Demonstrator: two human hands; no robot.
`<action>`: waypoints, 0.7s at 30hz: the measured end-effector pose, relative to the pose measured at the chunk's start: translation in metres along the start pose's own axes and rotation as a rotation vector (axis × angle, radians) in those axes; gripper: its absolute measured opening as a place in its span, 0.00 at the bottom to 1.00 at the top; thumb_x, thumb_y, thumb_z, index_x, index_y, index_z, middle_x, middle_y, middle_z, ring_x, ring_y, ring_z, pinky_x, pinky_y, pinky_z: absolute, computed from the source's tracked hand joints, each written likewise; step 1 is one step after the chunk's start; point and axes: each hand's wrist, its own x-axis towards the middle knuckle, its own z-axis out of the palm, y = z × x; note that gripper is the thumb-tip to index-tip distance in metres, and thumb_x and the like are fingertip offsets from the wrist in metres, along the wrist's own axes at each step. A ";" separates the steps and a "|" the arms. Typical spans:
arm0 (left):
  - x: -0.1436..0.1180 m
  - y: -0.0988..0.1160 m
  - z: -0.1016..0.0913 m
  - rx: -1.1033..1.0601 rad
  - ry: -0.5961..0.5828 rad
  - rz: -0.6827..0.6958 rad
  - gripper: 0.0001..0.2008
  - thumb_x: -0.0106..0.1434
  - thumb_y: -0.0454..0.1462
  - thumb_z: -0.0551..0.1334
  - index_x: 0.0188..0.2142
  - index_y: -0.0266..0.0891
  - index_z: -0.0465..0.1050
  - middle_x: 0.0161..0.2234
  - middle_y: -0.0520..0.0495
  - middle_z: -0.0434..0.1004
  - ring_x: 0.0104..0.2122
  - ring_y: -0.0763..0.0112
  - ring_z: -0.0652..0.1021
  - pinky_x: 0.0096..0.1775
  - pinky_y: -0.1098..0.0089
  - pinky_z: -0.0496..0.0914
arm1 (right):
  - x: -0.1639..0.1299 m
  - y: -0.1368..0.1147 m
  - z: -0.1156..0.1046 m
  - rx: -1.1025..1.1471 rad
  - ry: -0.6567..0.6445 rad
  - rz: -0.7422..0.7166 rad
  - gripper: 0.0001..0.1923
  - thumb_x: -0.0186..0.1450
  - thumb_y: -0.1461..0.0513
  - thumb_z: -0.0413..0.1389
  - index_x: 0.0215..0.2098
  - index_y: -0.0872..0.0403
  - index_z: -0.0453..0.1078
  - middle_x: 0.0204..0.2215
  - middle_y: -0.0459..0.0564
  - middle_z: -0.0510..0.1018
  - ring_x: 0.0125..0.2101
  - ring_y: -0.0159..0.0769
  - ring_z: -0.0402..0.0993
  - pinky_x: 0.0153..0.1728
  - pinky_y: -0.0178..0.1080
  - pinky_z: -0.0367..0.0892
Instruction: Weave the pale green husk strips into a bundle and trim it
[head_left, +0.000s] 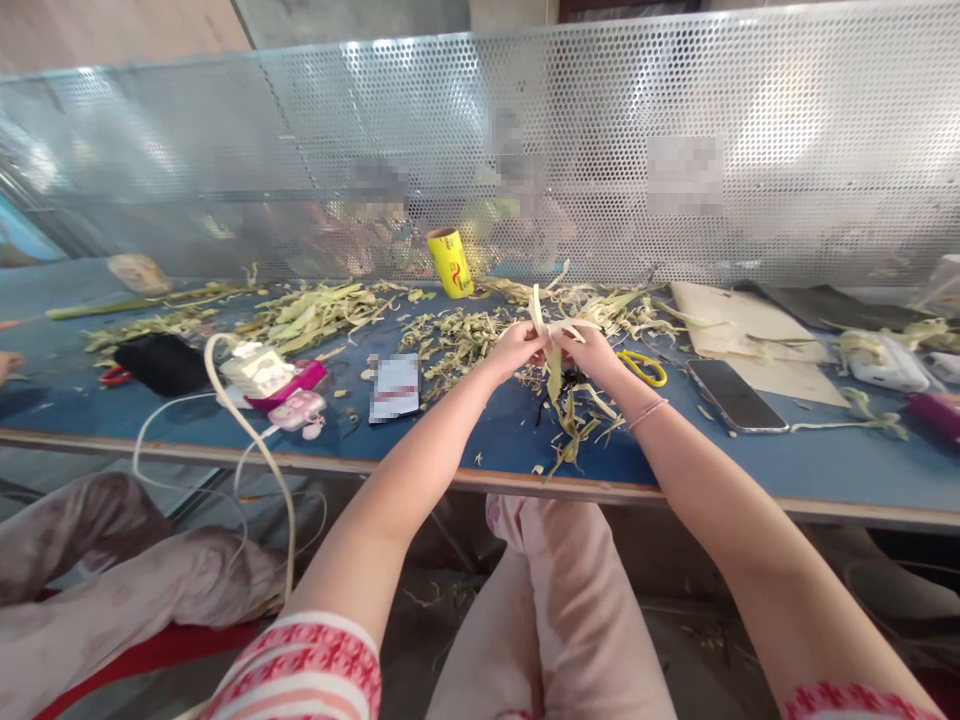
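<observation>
Two hands: left hand (517, 350), right hand (589, 352), both pinching pale strips (554, 374).
Strip step: probably parting or folding.
Next move: needs gentle, even tension.

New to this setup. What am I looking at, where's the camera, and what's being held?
There's no machine here, just a person's two bare hands. The single picture comes from a camera worn on that person's head, looking forward and down.

The left hand and right hand meet above a blue table, holding pale leaf strips between them. Loose leaf scraps are spread around the tabletop. Toward the back stands a yellow tube; to the right lie a phone and a brown sheet. A perforated metal screen runs behind. The legs at far left belong to someone else.
</observation>
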 end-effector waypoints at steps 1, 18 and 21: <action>-0.001 0.000 0.000 0.000 -0.022 0.005 0.08 0.58 0.36 0.64 0.35 0.34 0.71 0.27 0.50 0.76 0.25 0.75 0.74 0.31 0.72 0.70 | 0.000 0.000 0.000 -0.010 0.003 0.004 0.12 0.57 0.53 0.57 0.31 0.53 0.66 0.27 0.47 0.74 0.25 0.33 0.71 0.23 0.36 0.68; 0.002 -0.002 -0.001 -0.081 -0.016 -0.051 0.12 0.50 0.35 0.70 0.33 0.31 0.73 0.26 0.50 0.77 0.24 0.77 0.76 0.34 0.70 0.71 | 0.005 0.007 -0.005 -0.087 0.089 -0.066 0.11 0.54 0.53 0.56 0.27 0.53 0.66 0.24 0.46 0.71 0.24 0.32 0.69 0.20 0.34 0.67; 0.002 0.000 -0.001 -0.103 -0.002 -0.054 0.09 0.52 0.34 0.69 0.32 0.32 0.73 0.25 0.51 0.77 0.24 0.78 0.75 0.34 0.71 0.71 | 0.006 0.006 -0.005 -0.083 0.115 -0.024 0.11 0.54 0.54 0.57 0.28 0.53 0.66 0.25 0.46 0.71 0.23 0.32 0.68 0.19 0.34 0.67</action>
